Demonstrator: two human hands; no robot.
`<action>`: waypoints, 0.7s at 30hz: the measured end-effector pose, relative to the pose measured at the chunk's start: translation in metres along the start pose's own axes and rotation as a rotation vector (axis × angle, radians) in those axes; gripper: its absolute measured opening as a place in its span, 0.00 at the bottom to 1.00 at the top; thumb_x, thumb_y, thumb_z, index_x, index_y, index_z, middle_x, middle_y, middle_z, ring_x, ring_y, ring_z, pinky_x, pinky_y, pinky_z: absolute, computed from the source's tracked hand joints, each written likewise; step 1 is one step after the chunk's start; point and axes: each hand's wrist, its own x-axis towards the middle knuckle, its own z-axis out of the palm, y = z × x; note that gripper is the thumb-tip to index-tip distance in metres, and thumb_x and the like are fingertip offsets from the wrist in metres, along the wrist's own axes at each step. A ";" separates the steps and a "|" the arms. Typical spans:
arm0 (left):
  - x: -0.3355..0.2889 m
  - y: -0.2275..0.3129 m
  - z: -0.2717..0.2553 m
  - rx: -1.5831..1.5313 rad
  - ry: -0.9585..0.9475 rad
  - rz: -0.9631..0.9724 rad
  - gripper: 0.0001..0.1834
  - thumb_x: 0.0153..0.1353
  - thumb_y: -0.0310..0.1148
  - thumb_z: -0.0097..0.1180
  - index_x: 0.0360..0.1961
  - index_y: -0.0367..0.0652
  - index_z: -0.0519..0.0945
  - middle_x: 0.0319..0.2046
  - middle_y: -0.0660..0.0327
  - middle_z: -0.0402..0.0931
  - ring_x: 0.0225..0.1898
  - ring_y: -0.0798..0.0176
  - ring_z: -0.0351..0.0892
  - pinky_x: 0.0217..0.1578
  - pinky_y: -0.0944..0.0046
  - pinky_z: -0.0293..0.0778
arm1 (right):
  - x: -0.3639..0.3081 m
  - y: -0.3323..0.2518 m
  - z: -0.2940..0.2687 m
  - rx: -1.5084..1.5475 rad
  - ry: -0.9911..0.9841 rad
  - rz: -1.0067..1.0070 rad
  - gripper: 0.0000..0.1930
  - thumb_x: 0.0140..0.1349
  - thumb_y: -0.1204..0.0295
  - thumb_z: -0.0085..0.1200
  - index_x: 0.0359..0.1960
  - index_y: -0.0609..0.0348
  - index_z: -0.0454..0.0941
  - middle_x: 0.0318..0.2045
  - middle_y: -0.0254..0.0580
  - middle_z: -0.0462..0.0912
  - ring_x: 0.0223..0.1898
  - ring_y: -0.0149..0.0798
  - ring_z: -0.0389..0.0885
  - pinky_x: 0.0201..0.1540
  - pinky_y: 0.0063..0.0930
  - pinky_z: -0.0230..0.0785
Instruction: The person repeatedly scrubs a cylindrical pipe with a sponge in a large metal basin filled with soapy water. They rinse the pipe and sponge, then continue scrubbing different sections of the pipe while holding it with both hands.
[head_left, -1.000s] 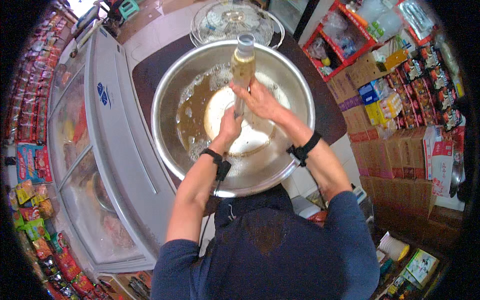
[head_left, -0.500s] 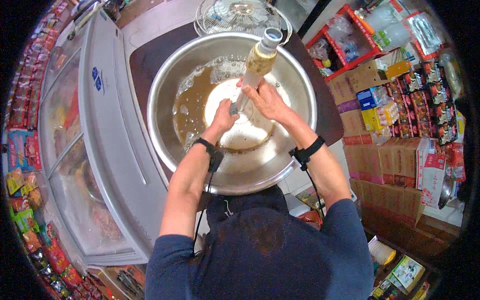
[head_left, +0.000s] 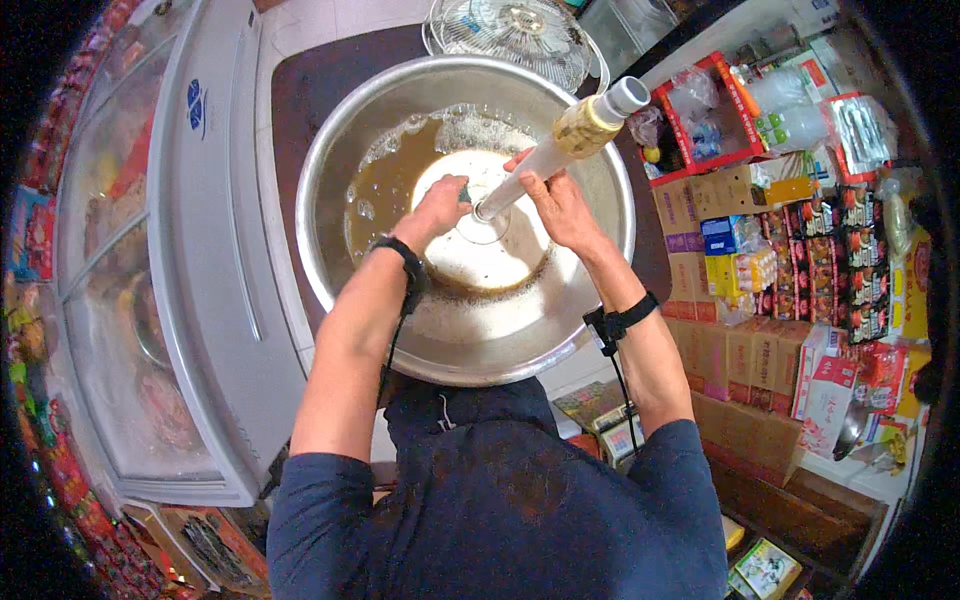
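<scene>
Big grey glass-topped freezer (head_left: 190,260) right over at 9 o'clock, with colourful packets (head_left: 70,500) (too blurry from here, sorry) around 8. Red crate (head_left: 740,105) at 2 with clear plastic bags (head_left: 692,92) inside, dark snack packs (head_left: 865,262) at 3, cardboard boxes (head_left: 742,358) stacked between 3 and 4.

Tube (head_left: 535,172) now leans further right, top end swung from far rim to right side of basin (head_left: 322,195). Right hand (head_left: 568,212) shifted right too. Left hand (head_left: 437,207) off tube, just beside lower end.
</scene>
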 end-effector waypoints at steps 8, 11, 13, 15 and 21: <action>-0.007 0.002 0.015 -0.307 -0.171 0.096 0.24 0.60 0.27 0.64 0.60 0.43 0.80 0.52 0.45 0.82 0.57 0.42 0.80 0.60 0.48 0.75 | 0.003 0.005 0.004 0.059 -0.019 0.045 0.20 0.79 0.55 0.48 0.53 0.60 0.76 0.50 0.43 0.85 0.54 0.39 0.80 0.60 0.39 0.70; -0.005 -0.006 0.021 -0.213 -0.064 0.092 0.17 0.61 0.26 0.60 0.52 0.47 0.84 0.47 0.49 0.85 0.51 0.42 0.83 0.52 0.47 0.77 | 0.002 0.007 0.004 0.132 -0.017 0.064 0.19 0.79 0.56 0.48 0.54 0.61 0.75 0.51 0.43 0.84 0.55 0.37 0.78 0.63 0.38 0.67; -0.003 -0.008 0.022 -0.204 -0.091 -0.010 0.19 0.62 0.26 0.61 0.55 0.48 0.84 0.47 0.49 0.86 0.51 0.43 0.84 0.53 0.48 0.78 | 0.002 0.007 0.005 0.133 -0.022 0.062 0.19 0.79 0.56 0.48 0.55 0.61 0.74 0.51 0.44 0.84 0.55 0.38 0.78 0.63 0.38 0.67; 0.000 -0.006 0.021 -0.191 -0.089 0.126 0.20 0.61 0.27 0.62 0.55 0.49 0.84 0.46 0.50 0.86 0.50 0.43 0.84 0.52 0.48 0.79 | 0.002 0.007 0.005 0.131 -0.014 0.079 0.20 0.79 0.55 0.48 0.55 0.61 0.75 0.52 0.45 0.83 0.55 0.39 0.78 0.63 0.38 0.67; 0.012 -0.005 0.008 -0.094 -0.253 0.099 0.23 0.60 0.30 0.65 0.59 0.51 0.83 0.47 0.48 0.86 0.51 0.45 0.84 0.53 0.48 0.79 | 0.002 0.006 0.007 0.104 -0.011 0.101 0.21 0.79 0.54 0.48 0.54 0.61 0.76 0.52 0.45 0.83 0.55 0.39 0.77 0.63 0.38 0.67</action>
